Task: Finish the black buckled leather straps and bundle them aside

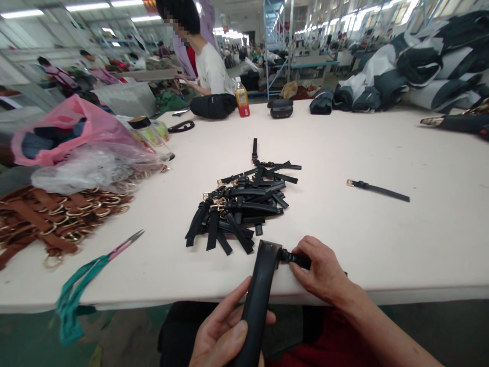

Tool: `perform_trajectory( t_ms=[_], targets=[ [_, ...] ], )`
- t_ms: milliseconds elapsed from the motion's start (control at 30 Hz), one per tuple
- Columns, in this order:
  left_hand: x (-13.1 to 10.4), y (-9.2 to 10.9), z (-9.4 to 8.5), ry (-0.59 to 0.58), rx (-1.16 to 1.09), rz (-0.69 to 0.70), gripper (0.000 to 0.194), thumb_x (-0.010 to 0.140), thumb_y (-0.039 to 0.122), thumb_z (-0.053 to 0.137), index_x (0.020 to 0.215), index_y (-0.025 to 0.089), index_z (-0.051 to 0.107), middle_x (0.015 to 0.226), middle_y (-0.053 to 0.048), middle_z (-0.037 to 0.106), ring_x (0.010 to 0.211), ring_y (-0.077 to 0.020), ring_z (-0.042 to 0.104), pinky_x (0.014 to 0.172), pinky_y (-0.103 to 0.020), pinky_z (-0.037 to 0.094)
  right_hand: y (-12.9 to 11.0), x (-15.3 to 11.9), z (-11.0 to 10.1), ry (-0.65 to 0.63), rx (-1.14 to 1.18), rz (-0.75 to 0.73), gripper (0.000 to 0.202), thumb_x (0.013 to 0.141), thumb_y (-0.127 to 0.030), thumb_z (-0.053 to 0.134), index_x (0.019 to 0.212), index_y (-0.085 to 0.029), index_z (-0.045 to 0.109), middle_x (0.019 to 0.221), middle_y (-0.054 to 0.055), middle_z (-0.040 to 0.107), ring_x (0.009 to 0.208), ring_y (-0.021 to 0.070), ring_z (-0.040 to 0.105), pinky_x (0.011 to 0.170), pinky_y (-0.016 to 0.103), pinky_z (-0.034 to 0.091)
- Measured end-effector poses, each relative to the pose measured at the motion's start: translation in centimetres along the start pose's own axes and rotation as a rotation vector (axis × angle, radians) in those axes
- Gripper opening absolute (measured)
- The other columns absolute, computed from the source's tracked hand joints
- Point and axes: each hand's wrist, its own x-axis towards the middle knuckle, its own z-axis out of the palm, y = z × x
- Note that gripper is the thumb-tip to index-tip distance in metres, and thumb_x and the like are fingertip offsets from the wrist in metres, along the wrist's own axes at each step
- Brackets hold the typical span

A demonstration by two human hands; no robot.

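My left hand [229, 326] is wrapped round a black handheld tool [260, 295], which slants up over the table's front edge. Close to the tool's head, my right hand [321, 267] pinches a short black strap [287, 256] whose near end meets the head; the rest of it is mostly hidden under the fingers. Just beyond the tool lies a pile of black straps [244, 204] with gold buckles. One separate black strap [382, 191] with a gold buckle rests to the right on the table.
Scissors [124, 245] with teal-wrapped handles lie at the left front. Brown straps with gold rings [49, 219] and a pink bag [72, 132] fill the left side. A bottle [242, 99], black cases and dark bundles [397, 76] stand at the back, near a person [214, 66].
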Motion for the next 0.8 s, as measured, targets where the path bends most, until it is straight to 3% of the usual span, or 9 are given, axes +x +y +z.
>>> perform_trajectory(
  t_ms=[267, 567, 800],
  targets=[
    [0.3, -0.3, -0.6, -0.072, -0.019, 0.011, 0.045, 0.081, 0.031, 0.062, 0.125, 0.026, 0.056, 0.089, -0.016, 0.075, 0.038, -0.0174, 0.063, 0.035, -0.021, 0.037, 0.2, -0.3, 0.1, 0.002, -0.009, -0.057, 0.02, 0.077, -0.02, 0.059, 0.096, -0.023, 0.065, 0.095, 0.005, 0.059, 0.089, 0.0186, 0.054, 0.077, 0.03, 0.043],
    [0.1, -0.5, -0.6, -0.04, -0.028, 0.023, 0.044, 0.078, 0.03, 0.065, 0.121, 0.026, 0.06, 0.086, -0.014, 0.075, 0.037, -0.018, 0.063, 0.035, -0.021, 0.036, -0.4, -0.2, 0.8, 0.008, -0.16, -0.193, 0.014, 0.084, -0.018, 0.054, 0.084, -0.021, 0.067, 0.089, 0.005, 0.063, 0.084, 0.0195, 0.051, 0.075, 0.034, 0.036],
    [0.1, -0.4, -0.7, -0.021, -0.009, -0.014, 0.049, 0.077, 0.033, 0.067, 0.124, 0.025, 0.057, 0.087, -0.015, 0.075, 0.037, -0.0161, 0.061, 0.036, -0.022, 0.037, -0.4, 0.7, 0.7, -0.081, -0.04, -0.087, 0.009, 0.086, -0.018, 0.05, 0.08, -0.021, 0.057, 0.082, 0.002, 0.059, 0.082, 0.0174, 0.051, 0.076, 0.032, 0.036]
  ],
)
